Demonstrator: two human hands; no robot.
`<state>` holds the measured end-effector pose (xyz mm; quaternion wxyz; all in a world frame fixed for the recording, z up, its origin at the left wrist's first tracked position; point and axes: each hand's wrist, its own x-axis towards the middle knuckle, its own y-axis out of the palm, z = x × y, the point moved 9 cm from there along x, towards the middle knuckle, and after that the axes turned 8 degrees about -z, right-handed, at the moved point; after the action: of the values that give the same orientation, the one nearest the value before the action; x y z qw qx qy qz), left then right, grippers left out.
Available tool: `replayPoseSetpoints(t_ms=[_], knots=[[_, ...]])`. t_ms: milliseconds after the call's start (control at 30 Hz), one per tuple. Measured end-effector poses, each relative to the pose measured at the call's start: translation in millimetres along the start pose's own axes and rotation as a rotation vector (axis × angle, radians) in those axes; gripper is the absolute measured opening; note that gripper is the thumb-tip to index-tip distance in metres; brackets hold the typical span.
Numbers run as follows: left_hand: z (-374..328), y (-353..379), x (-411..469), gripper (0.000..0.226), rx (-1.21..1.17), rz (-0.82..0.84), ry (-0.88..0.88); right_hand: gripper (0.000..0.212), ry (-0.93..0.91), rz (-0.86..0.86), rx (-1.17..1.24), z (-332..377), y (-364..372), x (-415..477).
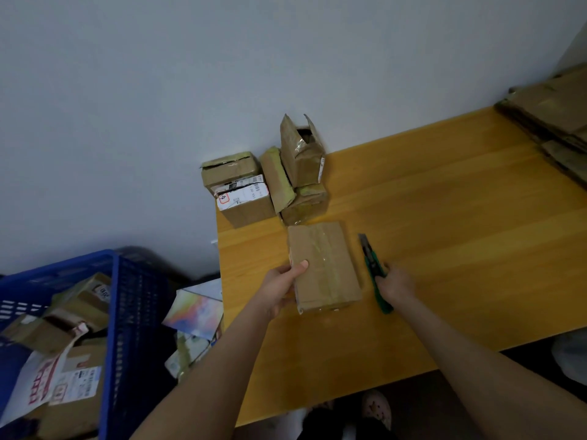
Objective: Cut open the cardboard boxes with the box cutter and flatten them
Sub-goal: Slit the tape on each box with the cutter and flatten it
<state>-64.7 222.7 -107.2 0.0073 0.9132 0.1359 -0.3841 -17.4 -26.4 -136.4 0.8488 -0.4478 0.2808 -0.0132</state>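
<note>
A flat taped cardboard box (327, 265) lies on the wooden table (460, 249) in front of me. My left hand (282, 289) grips its left edge, thumb on top. Just right of the box lies a green box cutter (374, 274) with its blade out, pointing away from me. My right hand (395, 284) is on the cutter's handle, fingers curled round it. Several more small cardboard boxes (263, 182) stand clustered at the table's far left corner against the wall, one with its top flaps open.
A stack of flattened cardboard (552, 119) lies at the table's far right. A blue plastic crate (124, 328) holding more boxes and parcels stands on the floor to the left. Papers (197, 312) lie between crate and table.
</note>
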Motion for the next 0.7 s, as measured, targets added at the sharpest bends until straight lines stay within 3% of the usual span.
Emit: replayPoseSetpoints(t_ms=[100, 200, 300, 400, 567, 700], knots=[[-13.5, -0.1, -2.8, 0.051, 0.021, 0.014, 0.042, 0.06, -0.11, 0.01, 0.288, 32.4, -18.3, -10.0], [-31.6, 4.9, -8.7, 0.045, 0.017, 0.046, 0.082, 0.092, -0.06, 0.282, 0.608, 65.2, -14.4, -27.4], [-49.3, 13.0, -18.5, 0.041, 0.034, 0.107, 0.126, 0.079, 0.018, 0.426, 0.674, 76.7, -15.9, -41.4], [-58.9, 11.7, -23.2, 0.04, 0.043, 0.114, 0.146, 0.057, 0.003, 0.398, 0.697, 84.1, -30.1, -48.5], [-69.6, 10.9, -29.3, 0.045, 0.031, 0.062, 0.19, 0.046, -0.062, 0.265, 0.669, 92.5, -50.1, -50.5], [-87.2, 13.2, -35.6, 0.072, 0.154, -0.023, 0.333, 0.058, -0.072, 0.125, 0.626, 93.4, -53.6, -43.7]])
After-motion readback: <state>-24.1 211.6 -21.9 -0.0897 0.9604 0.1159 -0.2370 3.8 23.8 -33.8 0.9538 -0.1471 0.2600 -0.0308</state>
